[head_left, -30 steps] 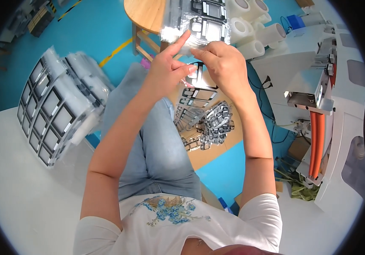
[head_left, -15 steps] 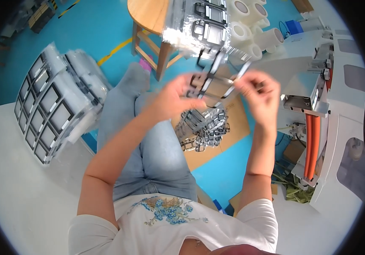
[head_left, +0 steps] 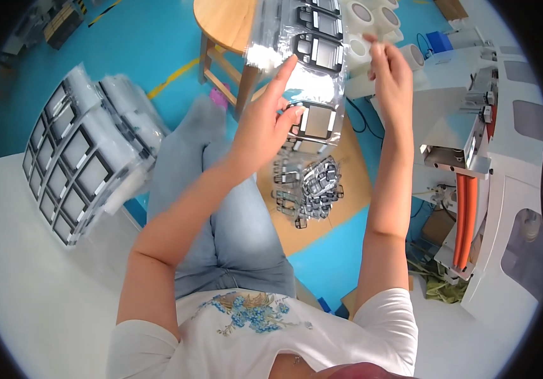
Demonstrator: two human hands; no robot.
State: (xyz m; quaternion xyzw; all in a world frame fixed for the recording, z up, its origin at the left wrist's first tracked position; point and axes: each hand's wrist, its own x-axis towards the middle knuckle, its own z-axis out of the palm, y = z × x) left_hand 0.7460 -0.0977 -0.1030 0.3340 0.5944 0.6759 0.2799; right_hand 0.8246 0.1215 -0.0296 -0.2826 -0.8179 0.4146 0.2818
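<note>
1. Clear plastic wraps a stack of dark-framed square panels [head_left: 79, 167] at middle left, resting on the white table [head_left: 25, 284]; more wrapped panels [head_left: 312, 31] lie on a round wooden stool [head_left: 224, 19] at top centre, beside white tape rolls [head_left: 372, 16].
2. Blue floor [head_left: 139, 44] stays open at upper left; a white machine [head_left: 505, 158] crowds the right edge.
3. Left hand [head_left: 265, 129] pinches a black frame with a pale centre [head_left: 316, 123], held above centre frame over a pile of similar frames [head_left: 312, 186] on brown cardboard.
4. Right hand [head_left: 391, 69], fingertips together, pinches a thin clear film I can barely make out.
</note>
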